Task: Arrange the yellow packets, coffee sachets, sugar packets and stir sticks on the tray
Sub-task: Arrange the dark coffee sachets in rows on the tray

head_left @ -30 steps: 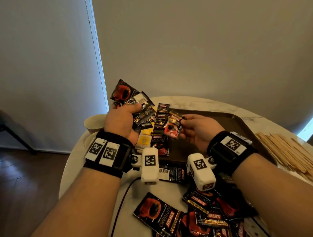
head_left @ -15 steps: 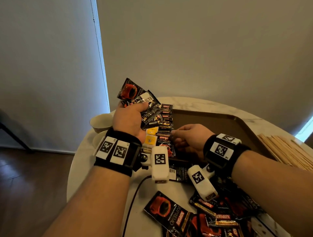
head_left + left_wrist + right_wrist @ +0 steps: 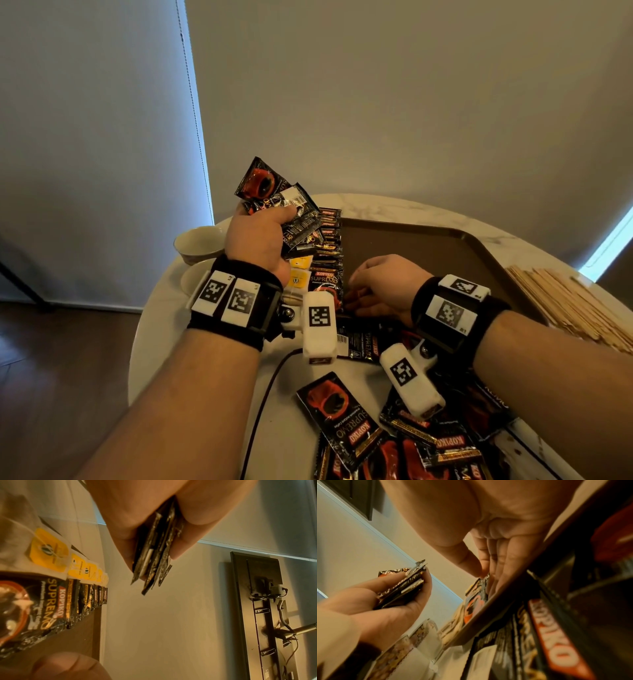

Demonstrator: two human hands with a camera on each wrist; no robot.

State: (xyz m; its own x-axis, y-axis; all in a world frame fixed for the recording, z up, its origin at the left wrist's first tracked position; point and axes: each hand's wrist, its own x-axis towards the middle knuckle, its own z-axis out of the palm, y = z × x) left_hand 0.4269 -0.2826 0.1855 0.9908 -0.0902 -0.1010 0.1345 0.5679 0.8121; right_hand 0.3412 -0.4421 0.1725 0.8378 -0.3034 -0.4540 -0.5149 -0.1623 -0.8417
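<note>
Head view first: left hand (image 3: 255, 240) is raised at 10 o'clock of the brown rectangular plastic tray (image 3: 445, 246), its grip closed round a fanned bunch of black-and-red foil coffee sachets (image 3: 294, 219). Right hand (image 3: 383, 287) lies low at the tray's near left corner, fingers on the nearest sachet of an overlapping sachet row (image 3: 329, 253). Yellow paper packets (image 3: 299, 270) line the row's 9 o'clock side. Loose sachets (image 3: 337, 416) litter the round white marble surface (image 3: 154, 329) at 6 o'clock; pale wooden stir sticks (image 3: 568, 301) lie at 3 o'clock.

Left wrist view: thumb and fingers clamp the bunch edge-on.

Right wrist view: thumb and fingertips (image 3: 488, 566) pinch the nearest sachet's edge.
</note>
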